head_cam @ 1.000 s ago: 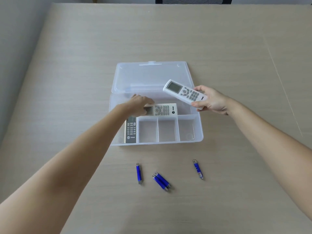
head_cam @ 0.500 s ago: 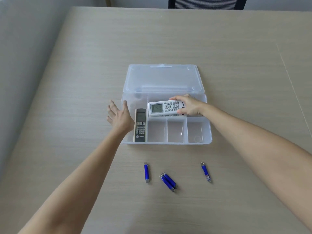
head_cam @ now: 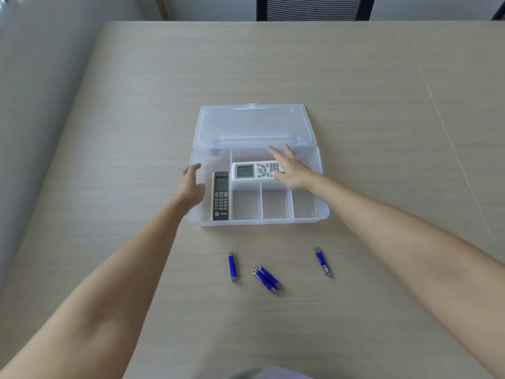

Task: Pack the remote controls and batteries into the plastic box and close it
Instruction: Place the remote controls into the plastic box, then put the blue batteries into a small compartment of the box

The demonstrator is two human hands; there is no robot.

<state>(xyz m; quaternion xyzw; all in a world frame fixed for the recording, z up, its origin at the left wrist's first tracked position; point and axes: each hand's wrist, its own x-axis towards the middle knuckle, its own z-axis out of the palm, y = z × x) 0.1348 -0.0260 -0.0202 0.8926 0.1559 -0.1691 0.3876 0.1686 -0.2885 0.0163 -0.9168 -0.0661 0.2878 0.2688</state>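
Note:
A clear plastic box (head_cam: 273, 221) lies open on the table, its lid (head_cam: 252, 125) folded back flat. A dark remote (head_cam: 220, 196) lies lengthwise in the left compartment. A white remote (head_cam: 252, 170) lies crosswise in the long rear compartment. My right hand (head_cam: 291, 168) hovers over the white remote's right end, fingers spread, holding nothing. My left hand (head_cam: 192, 184) is at the box's left wall, fingers apart and empty. Several blue batteries lie in front of the box: one (head_cam: 232, 267) on the left, a touching pair (head_cam: 267, 279) in the middle, one (head_cam: 322, 261) on the right.
Three small front compartments (head_cam: 274, 203) of the box hold nothing. A dark chair back (head_cam: 314, 8) stands beyond the table's far edge. The table's left edge runs along a grey floor strip.
My right hand set the white remote down in the rear compartment and let go. My left hand left the remotes and moved to the box's left side.

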